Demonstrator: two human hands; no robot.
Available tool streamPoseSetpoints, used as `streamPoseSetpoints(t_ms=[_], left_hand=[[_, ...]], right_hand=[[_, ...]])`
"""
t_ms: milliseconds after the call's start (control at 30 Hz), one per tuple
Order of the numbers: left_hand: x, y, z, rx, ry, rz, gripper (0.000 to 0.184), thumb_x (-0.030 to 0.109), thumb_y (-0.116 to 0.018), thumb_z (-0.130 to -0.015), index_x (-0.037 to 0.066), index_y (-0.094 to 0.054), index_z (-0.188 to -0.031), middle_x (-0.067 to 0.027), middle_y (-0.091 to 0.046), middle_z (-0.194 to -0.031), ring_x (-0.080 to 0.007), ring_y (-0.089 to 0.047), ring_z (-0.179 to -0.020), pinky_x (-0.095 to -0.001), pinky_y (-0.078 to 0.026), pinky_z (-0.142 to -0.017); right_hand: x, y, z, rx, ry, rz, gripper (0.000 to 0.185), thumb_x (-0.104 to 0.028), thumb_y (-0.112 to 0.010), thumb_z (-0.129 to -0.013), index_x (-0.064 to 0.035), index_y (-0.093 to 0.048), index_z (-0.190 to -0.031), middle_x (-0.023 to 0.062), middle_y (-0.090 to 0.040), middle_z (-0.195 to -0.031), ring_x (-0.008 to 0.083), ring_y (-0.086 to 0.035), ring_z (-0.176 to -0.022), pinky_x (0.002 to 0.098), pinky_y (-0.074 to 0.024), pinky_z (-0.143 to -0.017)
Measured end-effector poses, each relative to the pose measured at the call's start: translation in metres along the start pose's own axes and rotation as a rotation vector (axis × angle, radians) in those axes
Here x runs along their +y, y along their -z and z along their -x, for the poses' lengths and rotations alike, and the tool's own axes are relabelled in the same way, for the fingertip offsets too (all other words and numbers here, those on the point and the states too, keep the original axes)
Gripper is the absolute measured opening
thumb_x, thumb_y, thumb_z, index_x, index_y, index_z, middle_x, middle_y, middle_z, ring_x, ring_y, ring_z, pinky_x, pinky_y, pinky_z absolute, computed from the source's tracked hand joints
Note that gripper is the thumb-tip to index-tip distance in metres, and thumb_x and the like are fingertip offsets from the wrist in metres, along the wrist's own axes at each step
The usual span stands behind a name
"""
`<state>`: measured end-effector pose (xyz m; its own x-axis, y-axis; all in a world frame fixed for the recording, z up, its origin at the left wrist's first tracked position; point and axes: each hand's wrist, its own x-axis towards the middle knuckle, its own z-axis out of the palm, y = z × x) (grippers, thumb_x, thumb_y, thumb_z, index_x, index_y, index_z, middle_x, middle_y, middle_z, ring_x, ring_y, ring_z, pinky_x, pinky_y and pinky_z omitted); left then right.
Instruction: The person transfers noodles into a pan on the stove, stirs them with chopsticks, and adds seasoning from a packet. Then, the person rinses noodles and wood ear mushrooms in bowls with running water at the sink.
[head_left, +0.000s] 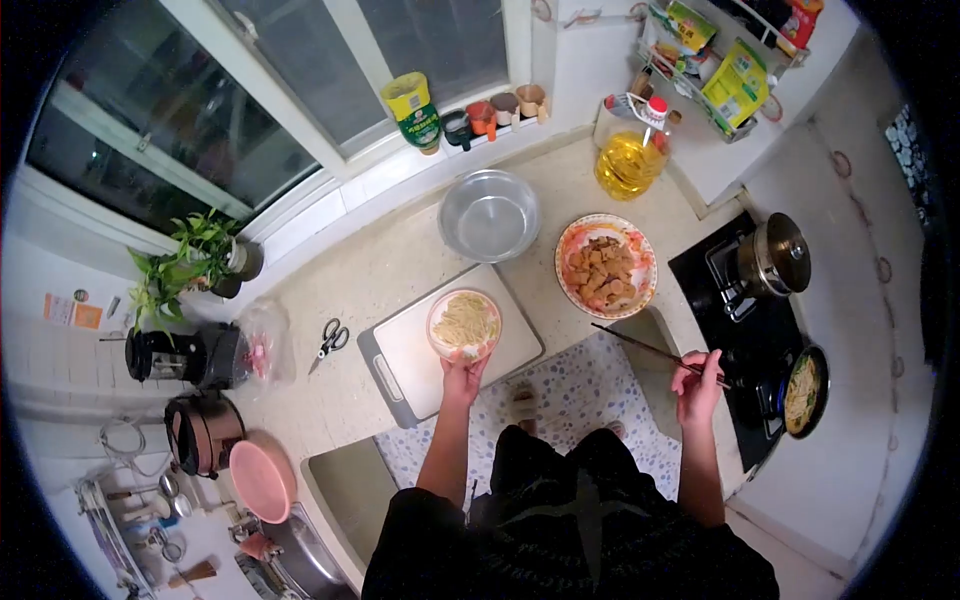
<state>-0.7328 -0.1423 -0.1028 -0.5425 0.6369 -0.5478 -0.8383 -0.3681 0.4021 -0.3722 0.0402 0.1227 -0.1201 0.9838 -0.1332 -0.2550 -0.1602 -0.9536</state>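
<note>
Shiny metal basin; wooden chopsticks

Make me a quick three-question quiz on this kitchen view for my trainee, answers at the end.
1. Which hand holds the chopsticks?
2. True or false: the scissors lie on the counter, off the cutting board.
3. The left hand holds: A) the metal basin, B) a small bowl, C) the oil bottle.

Key: 1. The right hand. 2. True. 3. B.

Bowl over cutting board, contact unclear
</note>
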Motion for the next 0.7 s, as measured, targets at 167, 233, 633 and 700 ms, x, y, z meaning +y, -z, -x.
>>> streamPoseSetpoints(t_ms=[167,233,633,700], left_hand=[[-0.011,0.0,-0.013,-0.058,-0.037,-0.072,0.06,-0.006,-0.039,-0.096,0.023,-0.022,-0.146,-0.0237,-0.035,-0.145,-0.0454,-0.051,-0.123,-0.0568,-0.052,-0.097],[-0.015,-0.014,-0.005,0.056,-0.1,-0.151,0.055,-0.002,-0.042,-0.096,0.018,-0.026,-0.145,-0.023,-0.038,-0.143,-0.0429,-0.054,-0.121,-0.0536,-0.055,-0.094],[-0.139,-0.057,0.053,0.292,0.163,-0.421,0.064,0.015,-0.05,-0.093,0.022,-0.019,-0.148,-0.0193,-0.052,-0.117,-0.0348,-0.061,-0.089,-0.0483,-0.056,-0.082],[-0.187,-0.088,0.08,0.098,0.32,-0.584,0.055,0.023,-0.046,-0.098,0.017,-0.023,-0.147,-0.0177,-0.053,-0.114,-0.0357,-0.06,-0.095,-0.0448,-0.054,-0.085]], right_hand=[[-0.005,0.012,0.003,0.036,0.044,-0.004,0.053,-0.044,-0.04,-0.105,-0.0014,-0.061,-0.081,0.0072,-0.053,-0.063,0.015,-0.048,-0.043,0.0259,-0.034,-0.042],[-0.008,0.023,0.006,0.065,0.107,-0.009,0.053,-0.044,-0.039,-0.105,-0.0016,-0.06,-0.081,0.007,-0.052,-0.064,0.0145,-0.047,-0.043,0.0253,-0.0334,-0.04],[-0.078,0.206,0.067,0.531,0.343,0.001,0.057,-0.045,-0.041,-0.104,0.0027,-0.065,-0.083,0.0121,-0.061,-0.063,0.0191,-0.058,-0.053,0.0276,-0.0409,-0.048],[-0.095,0.252,0.088,0.648,0.362,0.077,0.057,-0.044,-0.04,-0.104,0.0049,-0.065,-0.087,0.0156,-0.066,-0.071,0.0202,-0.061,-0.056,0.0287,-0.0463,-0.052]])
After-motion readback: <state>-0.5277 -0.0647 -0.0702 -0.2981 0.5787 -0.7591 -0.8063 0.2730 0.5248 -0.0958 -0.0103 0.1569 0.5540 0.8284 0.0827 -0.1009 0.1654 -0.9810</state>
